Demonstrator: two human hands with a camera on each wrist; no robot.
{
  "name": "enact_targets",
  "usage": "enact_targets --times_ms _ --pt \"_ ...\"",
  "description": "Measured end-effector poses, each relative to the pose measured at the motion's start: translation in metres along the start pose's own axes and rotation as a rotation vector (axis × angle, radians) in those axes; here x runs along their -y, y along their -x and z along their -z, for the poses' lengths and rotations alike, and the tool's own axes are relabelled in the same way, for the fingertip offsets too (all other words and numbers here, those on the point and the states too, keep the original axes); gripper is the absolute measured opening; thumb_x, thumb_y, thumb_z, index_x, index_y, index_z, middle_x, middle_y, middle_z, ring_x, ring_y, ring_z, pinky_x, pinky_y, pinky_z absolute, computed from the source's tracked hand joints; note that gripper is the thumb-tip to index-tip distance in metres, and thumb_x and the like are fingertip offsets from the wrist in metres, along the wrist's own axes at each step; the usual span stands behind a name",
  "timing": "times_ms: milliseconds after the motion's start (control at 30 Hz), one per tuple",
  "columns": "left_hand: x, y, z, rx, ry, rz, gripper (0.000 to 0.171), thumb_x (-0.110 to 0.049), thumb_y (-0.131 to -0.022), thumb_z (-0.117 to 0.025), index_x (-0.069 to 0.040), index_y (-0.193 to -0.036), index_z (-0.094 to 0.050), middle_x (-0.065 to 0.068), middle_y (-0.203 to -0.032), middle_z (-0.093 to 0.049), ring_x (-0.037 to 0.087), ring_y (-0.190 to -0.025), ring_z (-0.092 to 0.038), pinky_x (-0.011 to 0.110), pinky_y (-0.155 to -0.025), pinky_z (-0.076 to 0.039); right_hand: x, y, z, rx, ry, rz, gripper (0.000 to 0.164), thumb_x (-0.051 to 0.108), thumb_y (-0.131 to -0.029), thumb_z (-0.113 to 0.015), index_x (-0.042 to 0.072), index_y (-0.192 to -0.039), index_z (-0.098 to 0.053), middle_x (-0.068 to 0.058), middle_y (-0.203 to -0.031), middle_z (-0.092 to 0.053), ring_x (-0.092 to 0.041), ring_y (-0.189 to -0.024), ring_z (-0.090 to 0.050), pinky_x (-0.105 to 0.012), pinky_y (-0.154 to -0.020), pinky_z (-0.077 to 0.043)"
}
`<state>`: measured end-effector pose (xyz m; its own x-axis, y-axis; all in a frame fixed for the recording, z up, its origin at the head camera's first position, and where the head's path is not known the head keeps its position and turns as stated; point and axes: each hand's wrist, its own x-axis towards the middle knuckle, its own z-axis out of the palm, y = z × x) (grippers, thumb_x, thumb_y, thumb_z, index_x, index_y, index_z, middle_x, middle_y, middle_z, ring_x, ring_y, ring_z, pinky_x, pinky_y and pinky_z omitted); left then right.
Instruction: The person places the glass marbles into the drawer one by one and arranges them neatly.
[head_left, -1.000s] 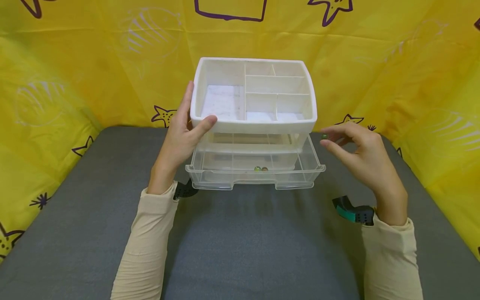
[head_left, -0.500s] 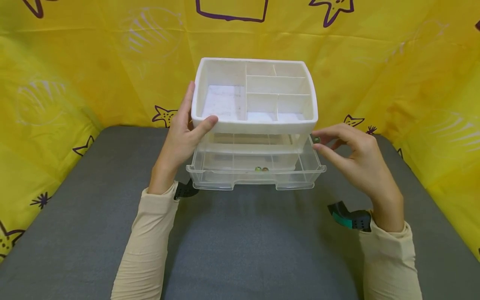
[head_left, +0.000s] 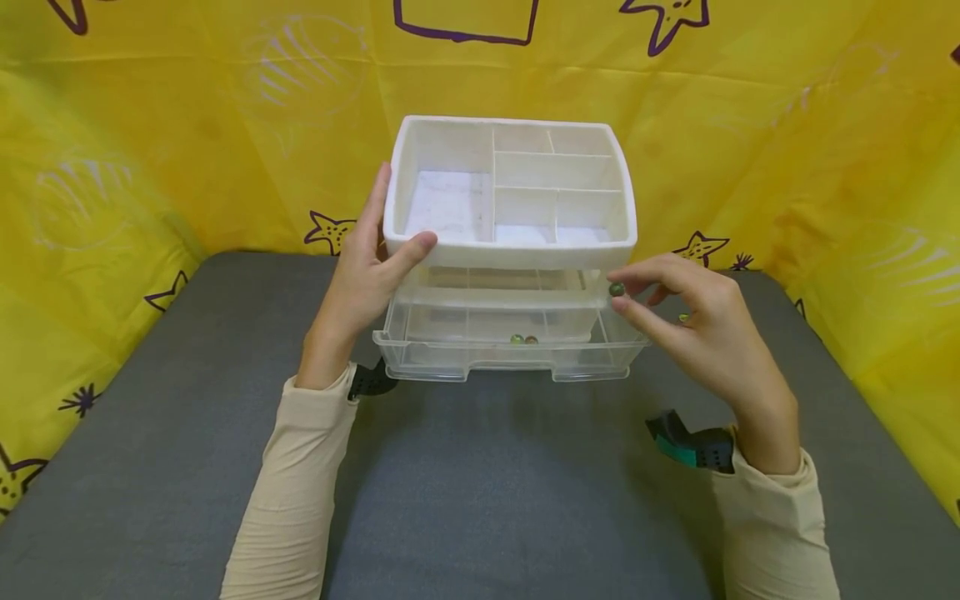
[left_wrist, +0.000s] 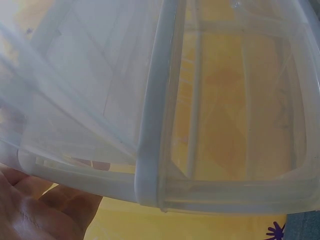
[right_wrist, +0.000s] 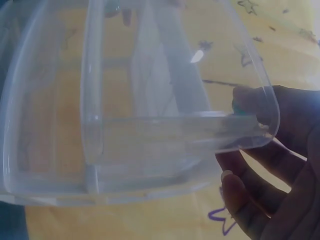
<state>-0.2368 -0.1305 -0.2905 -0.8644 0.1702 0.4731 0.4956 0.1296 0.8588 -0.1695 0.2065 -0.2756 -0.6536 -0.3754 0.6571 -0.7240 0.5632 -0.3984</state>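
Note:
A white organizer box [head_left: 517, 256] with divided top compartments stands on the grey table. Its clear lower drawer [head_left: 510, 367] is pulled out toward the person. Two marbles [head_left: 524, 340] lie in that drawer, side by side. At the box's upper left, the left hand [head_left: 360, 275] grips the side, its thumb over the front rim. The right hand [head_left: 697, 325] pinches a dark green marble [head_left: 617, 289] between thumb and index finger, at the drawer's right rear side. A small yellow-green spot [head_left: 683, 317] shows below the index finger. The right wrist view shows the fingers through clear plastic.
A yellow cloth [head_left: 480, 75] with purple drawings hangs behind and at both sides of the grey table [head_left: 480, 492]. A black and green wrist device [head_left: 693, 446] sits below the right hand; a black one [head_left: 371, 381] is at the left wrist.
The right hand has moved left with its marble, from beside the box to the drawer's right rear side. The left hand and the box have barely moved.

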Motion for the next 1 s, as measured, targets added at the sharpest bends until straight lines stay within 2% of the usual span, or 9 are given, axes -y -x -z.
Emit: enact_targets --times_ms 267,533,833,1000 --pt "0.001 0.001 -0.001 0.009 -0.002 0.006 0.085 -0.013 -0.096 -0.065 -0.026 -0.160 -0.011 0.010 -0.154 -0.037 0.020 -0.115 -0.050 0.020 -0.091 -0.051 0.003 -0.001 -0.004 0.003 0.001 0.041 0.037 -0.010 -0.074 -0.080 0.008 -0.106 -0.075 0.000 -0.095 -0.073 0.000 -0.081 -0.056 -0.013 -0.074 -0.045" --pt "0.001 -0.001 -0.001 -0.005 0.003 0.009 0.084 -0.012 -0.096 -0.065 -0.026 -0.160 -0.013 0.010 -0.152 -0.039 0.020 -0.115 -0.051 0.020 -0.091 -0.052 0.006 -0.008 -0.009 0.045 -0.004 0.100 0.038 -0.008 -0.074 -0.081 0.009 -0.107 -0.075 -0.001 -0.097 -0.075 -0.003 -0.083 -0.056 -0.016 -0.075 -0.044" --pt "0.002 0.000 0.000 -0.005 0.009 0.011 0.084 -0.012 -0.096 -0.065 -0.027 -0.160 -0.013 0.009 -0.153 -0.038 0.021 -0.115 -0.051 0.020 -0.091 -0.052 0.010 -0.020 -0.015 0.169 -0.043 0.113 0.032 -0.005 -0.079 -0.078 0.011 -0.106 -0.075 0.004 -0.099 -0.074 -0.005 -0.087 -0.060 -0.016 -0.076 -0.046" --pt "0.002 0.000 0.000 -0.005 0.008 0.006 0.084 -0.012 -0.096 -0.065 -0.026 -0.160 -0.013 0.009 -0.154 -0.038 0.021 -0.116 -0.051 0.019 -0.091 -0.052 0.009 -0.026 -0.020 0.260 -0.076 0.072 0.025 0.001 -0.085 -0.075 0.013 -0.107 -0.075 0.008 -0.097 -0.074 -0.001 -0.088 -0.062 -0.018 -0.074 -0.048"
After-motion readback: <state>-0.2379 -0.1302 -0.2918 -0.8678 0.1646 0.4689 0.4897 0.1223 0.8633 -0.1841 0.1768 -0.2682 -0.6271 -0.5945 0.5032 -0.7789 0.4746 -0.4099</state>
